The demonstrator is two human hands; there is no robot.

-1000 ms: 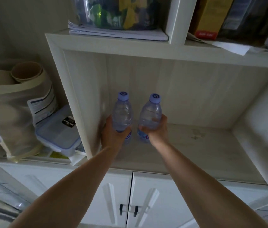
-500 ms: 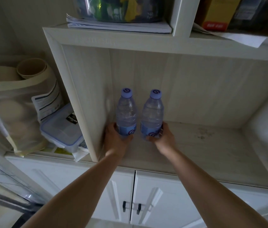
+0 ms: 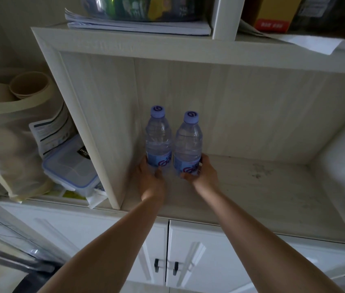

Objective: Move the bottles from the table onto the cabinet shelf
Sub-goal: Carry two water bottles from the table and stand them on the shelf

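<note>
Two clear water bottles with lilac caps and blue labels stand upright side by side at the back left of the cabinet shelf [image 3: 262, 191]. My left hand [image 3: 149, 178] wraps the base of the left bottle [image 3: 158, 140]. My right hand [image 3: 204, 175] holds the base of the right bottle [image 3: 188, 144]. Both bottles appear to rest on the shelf board, close to the back panel and the left side wall.
The shelf's left wall [image 3: 95, 127] separates it from a lidded plastic box [image 3: 70, 168], papers and a bag with paper cups [image 3: 27, 85]. Papers [image 3: 137, 26] and boxes lie on the shelf above. White cabinet doors [image 3: 199, 256] are below.
Both hands have pushed the bottles deeper into the shelf and slid down from the bottles' middles to their bases. The bottles now stand upright near the back panel.
</note>
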